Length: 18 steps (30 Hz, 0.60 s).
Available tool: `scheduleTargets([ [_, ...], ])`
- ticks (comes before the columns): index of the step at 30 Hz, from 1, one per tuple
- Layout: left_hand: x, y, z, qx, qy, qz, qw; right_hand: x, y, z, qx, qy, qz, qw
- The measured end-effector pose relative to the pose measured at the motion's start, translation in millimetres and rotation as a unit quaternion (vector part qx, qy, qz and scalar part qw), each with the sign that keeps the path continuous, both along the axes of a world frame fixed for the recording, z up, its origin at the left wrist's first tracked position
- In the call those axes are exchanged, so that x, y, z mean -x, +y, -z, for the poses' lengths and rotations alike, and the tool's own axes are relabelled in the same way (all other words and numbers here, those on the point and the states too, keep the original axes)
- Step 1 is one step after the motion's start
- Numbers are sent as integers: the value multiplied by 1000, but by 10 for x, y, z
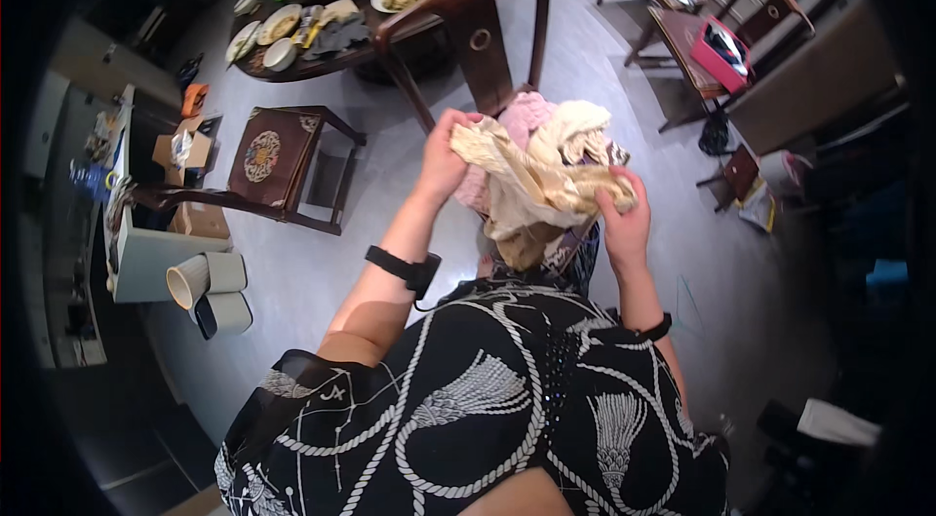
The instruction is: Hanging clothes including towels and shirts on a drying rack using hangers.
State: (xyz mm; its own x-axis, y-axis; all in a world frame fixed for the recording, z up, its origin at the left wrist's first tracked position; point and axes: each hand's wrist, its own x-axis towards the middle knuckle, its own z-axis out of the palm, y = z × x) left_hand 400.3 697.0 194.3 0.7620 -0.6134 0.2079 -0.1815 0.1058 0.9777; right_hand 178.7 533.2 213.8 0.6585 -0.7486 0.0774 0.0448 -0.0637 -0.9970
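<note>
Stretched between my two hands is a shiny pale-gold garment (pixel 545 183), its gathered edge bunched at both ends. My left hand (pixel 446 158) grips the upper left end. At the lower right end, my right hand (pixel 625 216) pinches the other side. The garment hangs in folds in front of my body. Just beyond it lies a heap of clothes on the seat of a wooden chair: a pink knitted piece (pixel 526 114) and a cream cloth (pixel 570 129) show. The seat itself is mostly hidden under the cloth.
Ahead stands the dark wooden chair's back (pixel 475 26), against a table (pixel 322 66) with several plates of food. A second chair (pixel 267 158) is at left, near waste bins (pixel 212 289). At right, a chair holds a pink box (pixel 720 52); a low stool (pixel 738 172) stands below.
</note>
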Motion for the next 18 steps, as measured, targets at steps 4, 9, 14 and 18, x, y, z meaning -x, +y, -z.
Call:
scheduleTargets([
  [4,163,15,-215,59,-7,77,995,-28,-34,-94,-3,-57,-24,998],
  [9,404,-113,-405,2,-245,62,968,-146,17,-135,-45,-118,-51,991],
  [14,705,-225,-392,-6,-326,27,945,-204,36,-46,-96,-31,-60,993],
  [18,815,-193,-325,-66,-359,49,930,-190,-11,14,97,29,-6,995],
])
